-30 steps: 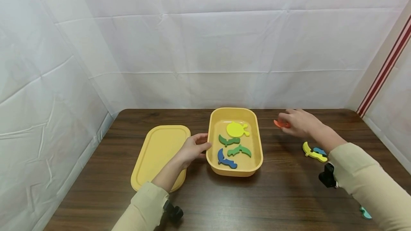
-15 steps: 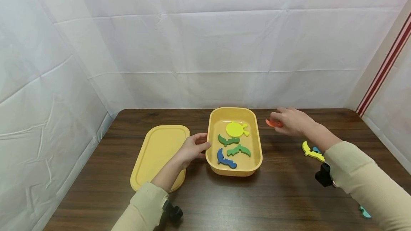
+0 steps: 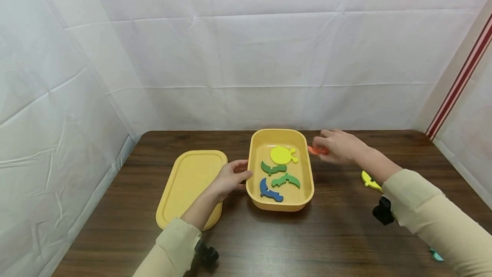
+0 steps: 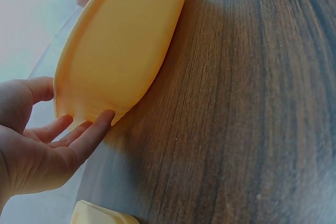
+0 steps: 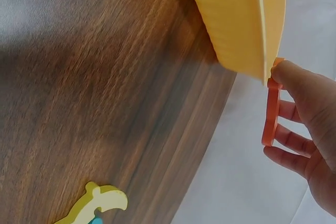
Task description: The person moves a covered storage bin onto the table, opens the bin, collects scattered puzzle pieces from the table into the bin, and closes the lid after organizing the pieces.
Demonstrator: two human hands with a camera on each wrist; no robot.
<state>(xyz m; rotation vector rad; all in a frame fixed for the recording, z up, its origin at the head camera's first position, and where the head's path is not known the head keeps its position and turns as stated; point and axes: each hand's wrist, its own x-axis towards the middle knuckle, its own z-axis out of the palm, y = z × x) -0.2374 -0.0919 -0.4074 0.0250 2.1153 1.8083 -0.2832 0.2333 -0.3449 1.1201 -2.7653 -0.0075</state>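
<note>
A flat yellow lid [image 3: 190,187] lies farthest left, its right side partly hidden by the left hand [image 3: 229,177]. That hand's fingers are spread and nearly straight, touching the outside of the yellow tray [image 3: 278,207], thumb at the rim. In the tray lie 4 cutouts: a blue piece [image 3: 270,193], a dark green piece [image 3: 273,169], a round yellow piece [image 3: 281,156] and a light green piece [image 3: 286,179]. Beside the tray's right rim, the right hand [image 3: 337,145] pinches 1 orange piece [image 5: 271,111] between thumb and fingers. Farther right are a curved yellow piece [image 3: 369,182] and, by the sleeve [image 3: 442,221], a teal piece [image 3: 436,255].

White cloth [image 3: 269,54] hangs behind the dark wooden table [image 3: 292,243], with red stripes [image 3: 459,74] at right. The tray stands near the table's back edge; bare wood lies in front, between the 2 forearms.
</note>
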